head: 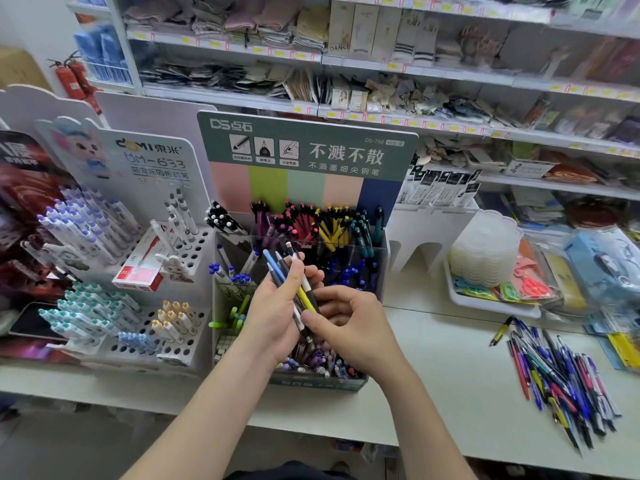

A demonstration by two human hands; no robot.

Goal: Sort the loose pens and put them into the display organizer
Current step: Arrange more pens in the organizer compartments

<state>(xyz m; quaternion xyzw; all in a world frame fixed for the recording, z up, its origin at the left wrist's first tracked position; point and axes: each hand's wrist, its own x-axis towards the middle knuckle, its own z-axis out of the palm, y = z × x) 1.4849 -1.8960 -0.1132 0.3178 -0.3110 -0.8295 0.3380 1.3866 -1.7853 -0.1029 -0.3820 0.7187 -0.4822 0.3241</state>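
My right hand pinches near end of yellow pen in bundle; left hand grips bundle. Pen axes run away from me, toward display organizer just beyond. Loose pens well right on counter, nearer my right hand.

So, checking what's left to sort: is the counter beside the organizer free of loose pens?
No, a heap of loose pens lies on the counter right of the display organizer.

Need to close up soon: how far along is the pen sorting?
Partly done. The display organizer holds colour-grouped pens in its rear rows. The left hand grips a bunch of pens while fingers of the right hand pinch its lower end. A large pile of loose pens remains on the counter.
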